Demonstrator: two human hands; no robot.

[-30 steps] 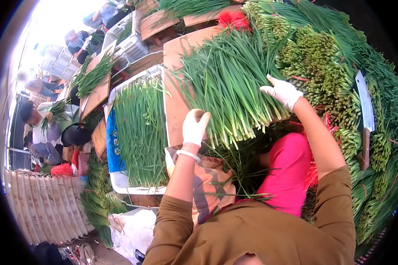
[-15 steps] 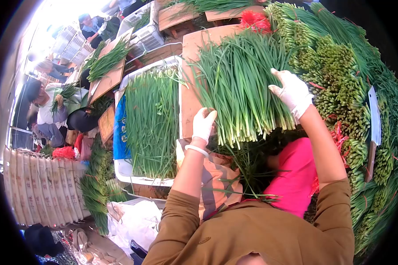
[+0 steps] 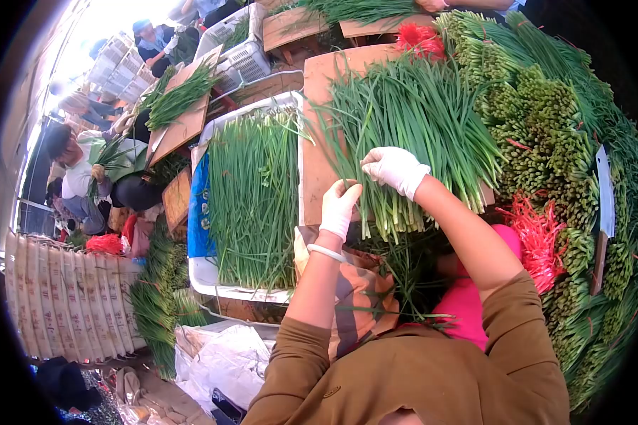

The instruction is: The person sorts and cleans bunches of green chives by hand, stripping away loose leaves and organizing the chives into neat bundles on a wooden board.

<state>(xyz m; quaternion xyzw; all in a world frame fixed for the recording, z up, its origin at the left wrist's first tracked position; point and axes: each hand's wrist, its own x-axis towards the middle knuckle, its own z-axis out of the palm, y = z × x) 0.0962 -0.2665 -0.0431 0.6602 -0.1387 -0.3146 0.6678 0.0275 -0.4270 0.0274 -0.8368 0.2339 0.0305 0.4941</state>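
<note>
A thick layer of garlic chives [image 3: 425,113] lies over a brown board [image 3: 320,85], pale cut ends toward me. My left hand [image 3: 339,209], in a white glove, pinches leaves at the left edge of the layer, thumb and forefinger together. Just above and to its right is my right hand [image 3: 395,171], also gloved in white. Its fingers are closed over the chives near the left part of the layer; what lies between the fingertips is hidden.
A white crate [image 3: 204,278] of chives stands left of the board. Bundled chives [image 3: 539,134] are heaped on the right, with a cleaver [image 3: 605,191] on them. Red ties [image 3: 535,241] lie nearby. At the left, a co-worker [image 3: 78,170] holds chives.
My right hand has moved left from the layer's right side, closing its fingers near my left hand. My left hand has shifted slightly right in view. More red ties show on the right.
</note>
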